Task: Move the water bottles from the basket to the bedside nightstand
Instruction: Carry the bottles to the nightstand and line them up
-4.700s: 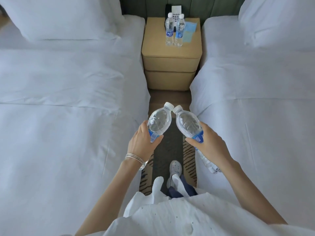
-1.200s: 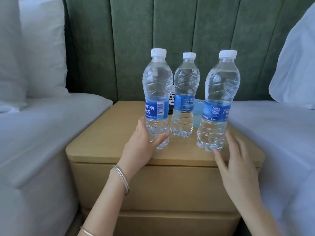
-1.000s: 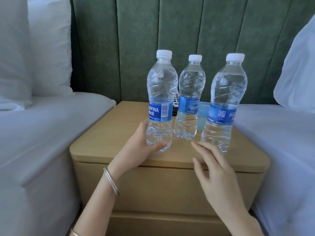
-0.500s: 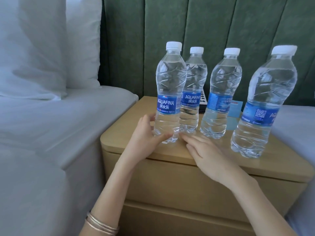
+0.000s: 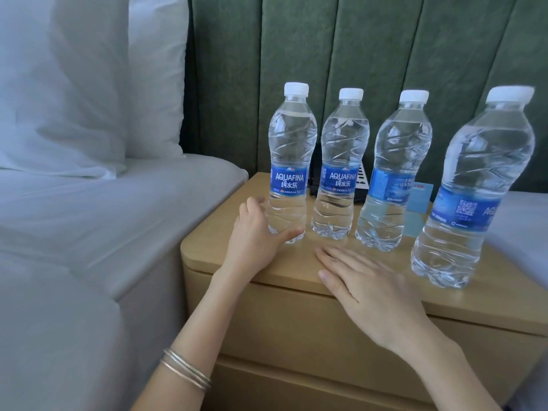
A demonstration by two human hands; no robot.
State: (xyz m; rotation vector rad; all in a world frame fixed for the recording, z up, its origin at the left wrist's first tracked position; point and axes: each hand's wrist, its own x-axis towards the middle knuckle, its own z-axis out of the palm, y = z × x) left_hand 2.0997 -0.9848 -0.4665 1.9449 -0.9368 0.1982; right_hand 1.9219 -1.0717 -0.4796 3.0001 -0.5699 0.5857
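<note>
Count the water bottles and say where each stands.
4, upright in a row on the nightstand: leftmost bottle with the left hand round its base, second bottle beside it, third bottle further right, fourth bottle rightmost and nearest the camera. None seems hidden.

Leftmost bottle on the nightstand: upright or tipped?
Upright. The leftmost bottle stands on its base on the nightstand, white cap uppermost; the left hand curls round its lower part.

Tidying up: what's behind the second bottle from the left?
A dark device with a white keypad, against the green headboard. The bottle covers most of it.
</note>
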